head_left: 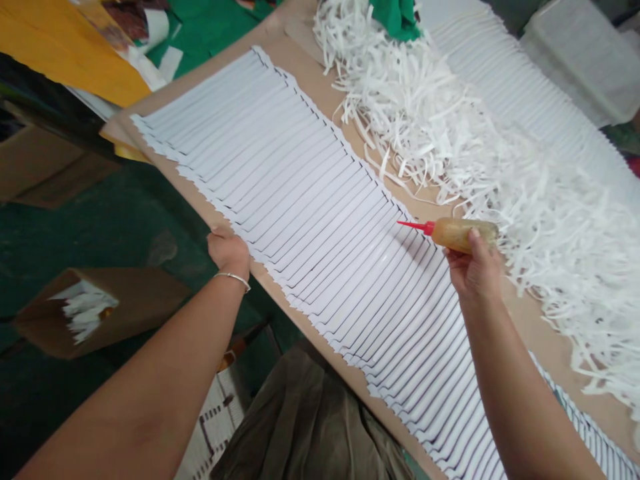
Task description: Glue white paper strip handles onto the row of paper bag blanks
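My right hand (474,270) is closed around a yellowish glue bottle (457,233) with a red nozzle that points left over a long fanned row of white paper sheets (310,220). The sheets overlap like shingles along a brown board (320,100). My left hand (227,248), with a thin bangle at the wrist, grips the near edge of the board beside the sheets, fingers curled over it.
A big heap of white paper strips (480,147) lies right of the sheets, with a second fanned row (525,87) beyond. A brown box holding strips (85,313) sits on the green floor at left. Orange paper (65,47) lies at the top left.
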A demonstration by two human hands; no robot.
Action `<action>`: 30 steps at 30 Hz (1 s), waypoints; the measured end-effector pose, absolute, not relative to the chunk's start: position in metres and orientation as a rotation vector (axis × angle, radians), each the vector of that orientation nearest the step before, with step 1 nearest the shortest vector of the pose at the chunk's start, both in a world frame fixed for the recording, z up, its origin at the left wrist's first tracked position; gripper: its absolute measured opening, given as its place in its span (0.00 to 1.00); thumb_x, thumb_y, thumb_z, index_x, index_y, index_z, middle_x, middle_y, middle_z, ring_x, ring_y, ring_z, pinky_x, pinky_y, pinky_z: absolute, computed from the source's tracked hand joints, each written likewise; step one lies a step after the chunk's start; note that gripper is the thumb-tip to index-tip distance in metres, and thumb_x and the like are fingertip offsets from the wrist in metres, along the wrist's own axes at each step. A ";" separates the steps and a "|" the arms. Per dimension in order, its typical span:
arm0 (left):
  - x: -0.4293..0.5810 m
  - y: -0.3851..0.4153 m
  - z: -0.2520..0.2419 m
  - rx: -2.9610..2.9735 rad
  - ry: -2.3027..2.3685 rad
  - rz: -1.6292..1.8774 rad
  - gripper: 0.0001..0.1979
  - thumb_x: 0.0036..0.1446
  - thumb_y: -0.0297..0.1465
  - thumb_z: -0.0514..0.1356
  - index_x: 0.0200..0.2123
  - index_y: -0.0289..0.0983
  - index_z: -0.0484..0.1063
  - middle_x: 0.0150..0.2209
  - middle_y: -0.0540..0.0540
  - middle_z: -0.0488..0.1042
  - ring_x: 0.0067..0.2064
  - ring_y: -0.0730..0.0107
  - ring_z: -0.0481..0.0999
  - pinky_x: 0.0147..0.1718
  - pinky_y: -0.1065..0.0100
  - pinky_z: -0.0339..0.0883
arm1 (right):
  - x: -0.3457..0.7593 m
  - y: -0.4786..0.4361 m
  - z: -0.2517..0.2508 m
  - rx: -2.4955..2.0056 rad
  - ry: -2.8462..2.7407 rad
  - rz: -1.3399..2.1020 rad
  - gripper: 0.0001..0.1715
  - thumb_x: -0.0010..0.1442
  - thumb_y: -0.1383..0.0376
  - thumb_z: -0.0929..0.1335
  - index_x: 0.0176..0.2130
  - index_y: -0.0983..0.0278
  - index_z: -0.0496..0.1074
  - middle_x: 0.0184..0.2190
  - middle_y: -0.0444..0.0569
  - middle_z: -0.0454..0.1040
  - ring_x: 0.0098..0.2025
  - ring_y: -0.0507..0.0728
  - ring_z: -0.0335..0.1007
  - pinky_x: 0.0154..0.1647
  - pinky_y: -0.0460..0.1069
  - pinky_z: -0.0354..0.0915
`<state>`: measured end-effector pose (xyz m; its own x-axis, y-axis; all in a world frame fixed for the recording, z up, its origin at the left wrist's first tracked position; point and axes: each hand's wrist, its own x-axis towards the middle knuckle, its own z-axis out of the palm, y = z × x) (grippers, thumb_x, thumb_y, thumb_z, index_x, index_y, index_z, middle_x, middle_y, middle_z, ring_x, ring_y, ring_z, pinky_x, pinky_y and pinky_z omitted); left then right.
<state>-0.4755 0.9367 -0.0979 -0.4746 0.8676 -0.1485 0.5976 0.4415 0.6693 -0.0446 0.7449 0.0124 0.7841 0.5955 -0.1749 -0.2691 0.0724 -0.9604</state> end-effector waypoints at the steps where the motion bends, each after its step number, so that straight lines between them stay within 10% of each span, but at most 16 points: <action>1: -0.474 0.937 -0.100 1.208 2.302 0.744 0.23 0.73 0.31 0.34 0.39 0.28 0.66 0.44 0.27 0.75 0.56 0.50 0.73 0.53 0.51 0.64 | -0.041 0.754 0.012 -1.376 -0.317 0.641 0.28 0.50 0.55 0.78 0.47 0.57 0.69 0.43 0.43 0.75 0.40 0.54 0.75 0.33 0.48 0.74; 30: -0.477 0.943 -0.113 1.170 2.560 0.646 0.24 0.75 0.35 0.38 0.39 0.27 0.69 0.46 0.25 0.77 0.49 0.52 0.79 0.51 0.56 0.71 | -0.066 0.775 -0.008 -1.530 -0.354 0.600 0.31 0.49 0.55 0.78 0.48 0.60 0.67 0.42 0.44 0.72 0.38 0.54 0.74 0.32 0.51 0.76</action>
<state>-0.4771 0.9431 -0.1135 -0.6449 0.7630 -0.0436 0.6509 0.5783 0.4918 -0.0657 0.7754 -0.0083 0.8096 0.5671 -0.1515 -0.1421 -0.0611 -0.9880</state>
